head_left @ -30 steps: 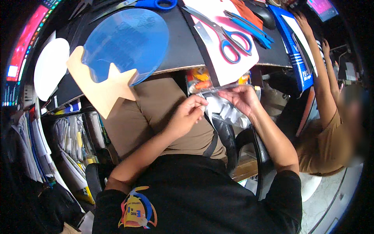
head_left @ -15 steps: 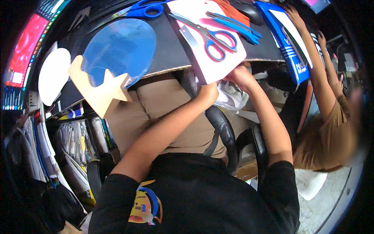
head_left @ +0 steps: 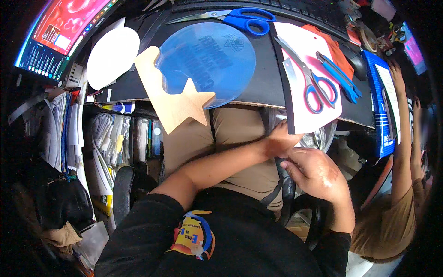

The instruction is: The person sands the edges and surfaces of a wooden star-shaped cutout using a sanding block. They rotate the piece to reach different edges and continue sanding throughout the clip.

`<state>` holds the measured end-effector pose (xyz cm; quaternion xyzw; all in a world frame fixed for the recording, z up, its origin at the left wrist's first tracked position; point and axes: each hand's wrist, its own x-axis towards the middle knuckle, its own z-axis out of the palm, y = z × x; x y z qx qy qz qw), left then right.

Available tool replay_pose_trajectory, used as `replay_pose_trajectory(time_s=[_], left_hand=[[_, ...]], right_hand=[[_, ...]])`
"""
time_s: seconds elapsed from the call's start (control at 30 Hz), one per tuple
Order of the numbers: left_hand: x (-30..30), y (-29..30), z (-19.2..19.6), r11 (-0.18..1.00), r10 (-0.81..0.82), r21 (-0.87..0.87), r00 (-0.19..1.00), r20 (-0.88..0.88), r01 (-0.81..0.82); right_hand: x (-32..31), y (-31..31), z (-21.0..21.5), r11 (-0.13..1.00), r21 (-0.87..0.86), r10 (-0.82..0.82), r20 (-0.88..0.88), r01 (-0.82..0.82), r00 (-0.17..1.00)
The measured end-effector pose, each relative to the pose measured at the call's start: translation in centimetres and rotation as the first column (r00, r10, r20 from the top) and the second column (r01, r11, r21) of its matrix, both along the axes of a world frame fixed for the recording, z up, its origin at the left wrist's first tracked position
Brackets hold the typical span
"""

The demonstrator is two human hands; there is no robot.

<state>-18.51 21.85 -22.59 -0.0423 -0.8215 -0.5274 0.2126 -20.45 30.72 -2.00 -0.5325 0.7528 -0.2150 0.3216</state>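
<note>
Both hands meet just below the front edge of the tabletop (head_left: 272,69), over the person's lap. The left hand (head_left: 279,141) reaches up to the lower corner of a white sheet (head_left: 304,46) that overhangs that edge, its fingers curled against the sheet's dark left border; whether it pinches the sheet cannot be told. The right hand (head_left: 314,171) sits just beneath it, loosely curled with fingers bent toward the left hand, touching or nearly touching it, with crinkled clear plastic (head_left: 320,138) behind both hands.

On the white sheet lie scissors with blue-and-red handles (head_left: 309,78), blades pointing to the far edge, and beside them, toward the right edge, a blue-handled tool (head_left: 337,76). Near the middle of the tabletop rests a translucent blue disc (head_left: 217,55), overlapping a wooden star cut-out (head_left: 177,101) that hangs over the front edge. A white oval card (head_left: 113,55) lies toward the left edge, and blue-handled scissors (head_left: 240,18) lie at the far edge. Another person's arm (head_left: 401,115) stretches along the right side
</note>
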Motion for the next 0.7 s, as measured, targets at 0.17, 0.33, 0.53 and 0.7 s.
replay_pose_trajectory(time_s=[0.17,0.33,0.53,0.7], left_hand=[[3.6,-1.7,2.6,0.989,-0.149,-0.012,0.989,0.019,0.149],[7.8,-3.9,9.4,0.921,-0.223,0.347,0.970,0.091,0.179],[15.7,-14.9,23.0,0.794,-0.504,-0.130,0.762,0.407,0.595],[15.7,-18.7,25.1,0.788,0.466,-0.488,0.882,0.073,-0.376]], right_hand=[[0.0,-3.9,1.4,0.921,-0.388,-0.021,0.050,0.039,0.999],[-0.6,-8.1,0.3,0.813,-0.581,0.003,0.048,0.025,0.999],[-0.4,-11.5,-1.5,0.772,-0.634,-0.128,-0.082,0.048,0.988],[-1.9,-12.5,-0.4,0.791,-0.612,-0.066,-0.090,-0.003,0.994]])
